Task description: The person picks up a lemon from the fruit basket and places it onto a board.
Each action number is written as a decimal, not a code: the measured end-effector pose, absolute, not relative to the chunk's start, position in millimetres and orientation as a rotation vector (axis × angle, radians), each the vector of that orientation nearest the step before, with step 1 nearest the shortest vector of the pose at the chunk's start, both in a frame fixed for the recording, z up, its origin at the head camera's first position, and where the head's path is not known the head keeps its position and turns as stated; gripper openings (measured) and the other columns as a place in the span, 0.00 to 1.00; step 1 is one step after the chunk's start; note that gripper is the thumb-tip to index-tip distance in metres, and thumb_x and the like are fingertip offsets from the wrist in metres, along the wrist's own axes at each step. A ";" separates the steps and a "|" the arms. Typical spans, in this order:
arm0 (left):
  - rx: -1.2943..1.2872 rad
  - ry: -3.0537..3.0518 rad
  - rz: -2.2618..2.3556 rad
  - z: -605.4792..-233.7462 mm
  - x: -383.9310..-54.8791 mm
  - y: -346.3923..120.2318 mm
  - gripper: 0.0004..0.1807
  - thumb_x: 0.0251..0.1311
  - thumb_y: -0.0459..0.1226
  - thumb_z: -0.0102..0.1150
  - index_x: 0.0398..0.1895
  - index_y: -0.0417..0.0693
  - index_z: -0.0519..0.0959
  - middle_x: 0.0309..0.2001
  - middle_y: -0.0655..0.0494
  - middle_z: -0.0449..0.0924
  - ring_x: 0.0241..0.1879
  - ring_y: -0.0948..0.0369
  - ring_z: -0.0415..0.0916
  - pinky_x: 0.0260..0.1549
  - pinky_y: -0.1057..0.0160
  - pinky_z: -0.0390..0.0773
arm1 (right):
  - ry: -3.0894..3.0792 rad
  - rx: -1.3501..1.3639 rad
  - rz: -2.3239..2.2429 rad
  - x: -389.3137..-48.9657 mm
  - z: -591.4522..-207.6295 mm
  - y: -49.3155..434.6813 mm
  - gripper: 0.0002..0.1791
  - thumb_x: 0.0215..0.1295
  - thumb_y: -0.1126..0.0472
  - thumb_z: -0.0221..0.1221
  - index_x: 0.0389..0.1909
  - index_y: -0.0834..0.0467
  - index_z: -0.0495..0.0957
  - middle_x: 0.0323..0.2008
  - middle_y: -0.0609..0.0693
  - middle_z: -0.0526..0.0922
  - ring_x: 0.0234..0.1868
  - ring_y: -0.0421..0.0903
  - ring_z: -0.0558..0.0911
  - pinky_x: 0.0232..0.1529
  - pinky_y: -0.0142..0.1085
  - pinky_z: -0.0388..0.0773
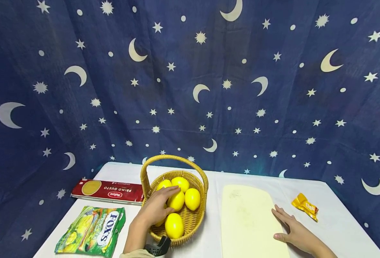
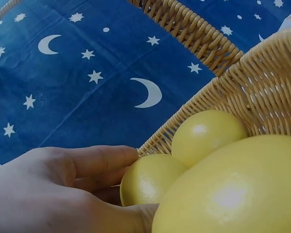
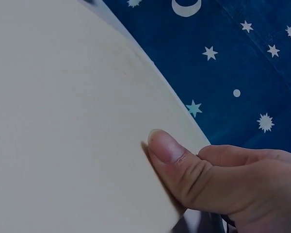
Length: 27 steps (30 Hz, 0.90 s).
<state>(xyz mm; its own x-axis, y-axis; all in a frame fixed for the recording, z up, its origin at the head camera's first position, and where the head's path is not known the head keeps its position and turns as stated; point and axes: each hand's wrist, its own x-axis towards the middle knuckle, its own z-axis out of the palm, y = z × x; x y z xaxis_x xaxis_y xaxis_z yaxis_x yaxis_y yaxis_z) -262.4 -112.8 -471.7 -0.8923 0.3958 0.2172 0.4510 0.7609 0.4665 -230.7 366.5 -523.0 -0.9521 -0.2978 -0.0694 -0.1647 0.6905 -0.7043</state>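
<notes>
Inside the round tan wicker basket, the left hand curls its fingers round an oval yellow lemon, apparently the grasping step, the next move calling for a secure hold, while the right hand, fingers spread, touches the flat cream board right of the basket

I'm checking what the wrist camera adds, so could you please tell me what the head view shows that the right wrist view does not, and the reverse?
Only the head view shows the left hand among lemons in the basket, plus the red pack, green bag and orange wrapper. Only the right wrist view shows the right thumbnail in close detail. Both show the right hand at the edge of the board, and the starry cloth.
</notes>
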 end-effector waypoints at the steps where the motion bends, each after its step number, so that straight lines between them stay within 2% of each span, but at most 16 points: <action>1: -0.694 -2.838 -0.788 -471.8 -262.3 -112.6 0.33 0.52 0.34 0.67 0.64 0.53 0.71 0.65 0.56 0.70 0.65 0.49 0.65 0.64 0.44 0.63 | 2.723 -0.375 -1.109 -230.5 -522.4 366.4 0.49 0.49 0.52 0.68 0.67 0.73 0.57 0.70 0.75 0.44 0.57 0.10 0.29 0.62 0.70 0.30; 6: -0.681 -2.801 -0.784 -472.8 -262.9 -111.3 0.33 0.50 0.35 0.68 0.63 0.52 0.73 0.62 0.55 0.72 0.63 0.50 0.68 0.63 0.46 0.65 | 2.741 -0.376 -1.079 -230.0 -520.0 366.4 0.49 0.49 0.52 0.68 0.66 0.73 0.57 0.69 0.75 0.45 0.49 0.04 0.34 0.62 0.71 0.32; 7: -0.678 -2.789 -0.783 -473.0 -263.3 -110.9 0.33 0.49 0.36 0.69 0.62 0.51 0.73 0.61 0.55 0.73 0.62 0.50 0.69 0.62 0.46 0.66 | 2.742 -0.370 -1.074 -230.1 -519.5 366.4 0.49 0.49 0.52 0.68 0.66 0.73 0.58 0.69 0.75 0.45 0.56 0.08 0.32 0.62 0.71 0.33; 8: -0.668 -2.783 -0.786 -473.1 -263.6 -110.6 0.33 0.49 0.37 0.70 0.62 0.51 0.74 0.61 0.55 0.73 0.62 0.51 0.69 0.62 0.47 0.67 | 2.744 -0.366 -1.063 -230.5 -519.1 366.5 0.49 0.49 0.52 0.68 0.66 0.73 0.58 0.69 0.75 0.45 0.63 0.17 0.31 0.62 0.71 0.33; 10: -0.658 -2.765 -0.760 -473.9 -264.4 -109.9 0.32 0.47 0.38 0.71 0.60 0.51 0.75 0.59 0.55 0.75 0.60 0.52 0.71 0.61 0.48 0.68 | 2.742 -0.353 -1.043 -231.4 -518.7 366.8 0.49 0.49 0.52 0.68 0.66 0.73 0.58 0.69 0.75 0.46 0.73 0.42 0.33 0.62 0.71 0.34; 12: -0.658 -2.755 -0.727 -474.6 -264.9 -109.0 0.31 0.46 0.40 0.72 0.59 0.50 0.76 0.58 0.55 0.76 0.59 0.52 0.72 0.60 0.49 0.70 | 2.728 -0.342 -1.021 -232.2 -518.3 367.1 0.49 0.48 0.52 0.68 0.66 0.73 0.58 0.69 0.75 0.45 0.70 0.66 0.40 0.61 0.72 0.35; 13: -0.662 -2.752 -0.711 -474.7 -265.1 -108.4 0.31 0.46 0.41 0.72 0.58 0.50 0.77 0.58 0.55 0.77 0.58 0.52 0.73 0.59 0.49 0.70 | 2.729 -0.338 -1.001 -232.3 -518.0 367.2 0.50 0.48 0.51 0.68 0.66 0.74 0.58 0.69 0.76 0.46 0.66 0.75 0.43 0.60 0.72 0.36; 22: -0.650 -2.762 -0.666 -472.3 -266.0 -106.6 0.29 0.47 0.44 0.72 0.56 0.52 0.79 0.57 0.56 0.78 0.57 0.52 0.73 0.58 0.43 0.67 | 2.755 -0.289 -0.879 -235.3 -517.7 365.5 0.52 0.46 0.46 0.69 0.65 0.73 0.59 0.68 0.76 0.48 0.67 0.76 0.47 0.59 0.73 0.40; 27: -0.611 -2.774 -0.664 -469.8 -265.4 -105.2 0.28 0.46 0.44 0.72 0.53 0.50 0.80 0.53 0.55 0.79 0.54 0.53 0.74 0.56 0.49 0.71 | 2.768 -0.328 -0.862 -237.4 -517.2 363.7 0.51 0.47 0.46 0.68 0.65 0.73 0.60 0.68 0.76 0.49 0.67 0.75 0.48 0.59 0.73 0.41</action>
<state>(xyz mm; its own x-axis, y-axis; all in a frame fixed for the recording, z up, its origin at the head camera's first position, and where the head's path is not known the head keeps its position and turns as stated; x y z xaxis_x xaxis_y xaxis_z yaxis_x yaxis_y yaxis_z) -265.4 -105.2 -469.8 -0.8884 0.3426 0.3057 0.4439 0.8111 0.3809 -237.4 363.7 -517.2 -0.9500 -0.2764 -0.1454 -0.1450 0.8028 -0.5784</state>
